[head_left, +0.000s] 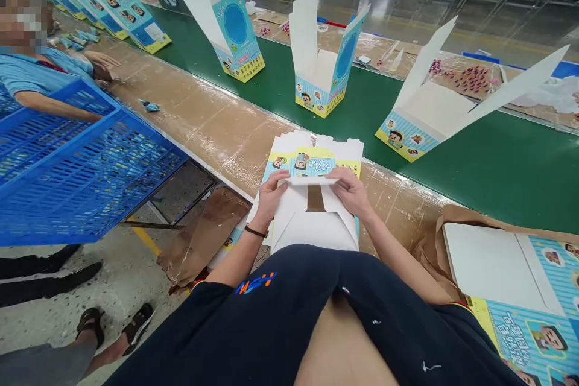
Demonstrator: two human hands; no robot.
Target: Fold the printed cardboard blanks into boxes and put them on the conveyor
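A cardboard box (pixel 294 226) in front of my body shows its white inside, with a gap between its flaps. My left hand (pixel 271 196) grips the left end of a folded white flap along the box's far edge. At the flap's right end, my right hand (pixel 349 192) holds on with thumb and fingers. Beyond them lie printed blue and yellow box blanks (pixel 316 160) with white tabs pointing away from me.
Partly set-up boxes (pixel 319 81) stand open-topped along the green conveyor belt (pixel 275 72). At right lies a stack of flat box blanks (pixel 493 259) by brown paper. Blue crates (pixel 90 169) stand at left, where a co-worker (pixel 49 72) reaches into one. Small packets (pixel 149 106) lie on the bench.
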